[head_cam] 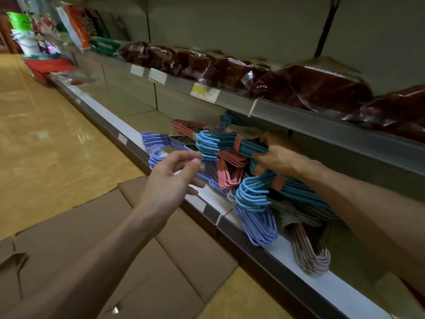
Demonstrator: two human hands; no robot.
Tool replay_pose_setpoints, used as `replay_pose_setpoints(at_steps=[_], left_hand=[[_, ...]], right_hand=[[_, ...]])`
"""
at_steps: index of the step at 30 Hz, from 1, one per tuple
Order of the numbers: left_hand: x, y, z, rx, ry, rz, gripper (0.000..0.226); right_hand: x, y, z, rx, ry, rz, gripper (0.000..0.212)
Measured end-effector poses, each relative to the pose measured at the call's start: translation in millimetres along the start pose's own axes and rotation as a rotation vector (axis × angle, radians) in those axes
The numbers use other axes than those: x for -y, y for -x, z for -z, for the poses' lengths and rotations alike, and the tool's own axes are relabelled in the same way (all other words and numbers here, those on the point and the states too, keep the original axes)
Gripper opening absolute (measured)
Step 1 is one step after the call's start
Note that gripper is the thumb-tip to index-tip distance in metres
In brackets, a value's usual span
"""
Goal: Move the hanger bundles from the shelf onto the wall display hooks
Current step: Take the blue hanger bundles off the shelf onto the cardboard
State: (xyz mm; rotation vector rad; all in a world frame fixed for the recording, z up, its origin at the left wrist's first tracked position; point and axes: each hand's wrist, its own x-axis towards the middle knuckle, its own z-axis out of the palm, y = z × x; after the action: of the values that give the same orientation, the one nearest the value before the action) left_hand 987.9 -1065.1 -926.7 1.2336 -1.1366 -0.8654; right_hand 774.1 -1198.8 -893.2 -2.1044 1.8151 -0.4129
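**Lifting a Blue Bundle from the Lower Shelf**

Right hand (274, 157): clenched round the shoulder end of the blue bundle (227, 143), gripping behind its orange band (236, 142). Grip placed there so that the banded wires stay together and the hooks point outward, free for hanging.

Left hand (174, 173): released, fingers loosely curled, holding nothing. Positioned just in front of the bundle's hooks (207, 146) — probably to steady or take that end.

Bundle location: raised above the pile on the lower shelf (165, 171), not yet clear of it. Resting beneath and around: a second blue bundle (253, 194), a pink bundle (230, 171), purple bundles (259, 226), and a pale one (310, 259) overhanging the shelf lip. Hooks mostly turned toward the aisle, convenient for pick-up.

Above: upper shelf (299, 116) stocked with dark red wrapped packs (322, 86). Below, on the floor: flattened cardboard (115, 238).

Wall display hooks: not in view.

Caution — tangling likely; neighbouring hooks lie close to the held bundle. Lift straight up, then withdraw.
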Motion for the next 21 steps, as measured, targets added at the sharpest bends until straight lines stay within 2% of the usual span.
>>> replay_pose_setpoints(at_steps=[3, 7, 17, 21], left_hand=[[4, -6, -5, -0.002, 0.012, 0.027, 0.013], [4, -16, -12, -0.006, -0.028, 0.055, 0.015], [-18, -20, -13, 0.089, -0.158, 0.034, 0.015], [-20, -23, -10, 0.091, -0.155, 0.035, 0.016]], right_hand=[[-13, -18, -11, 0.087, -0.065, -0.088, 0.020], [-29, -52, -20, -0.050, 0.091, 0.084, 0.034], [-29, -87, -13, 0.120, 0.299, 0.258, 0.073], [-28, -81, -12, 0.073, 0.345, 0.290, 0.067]])
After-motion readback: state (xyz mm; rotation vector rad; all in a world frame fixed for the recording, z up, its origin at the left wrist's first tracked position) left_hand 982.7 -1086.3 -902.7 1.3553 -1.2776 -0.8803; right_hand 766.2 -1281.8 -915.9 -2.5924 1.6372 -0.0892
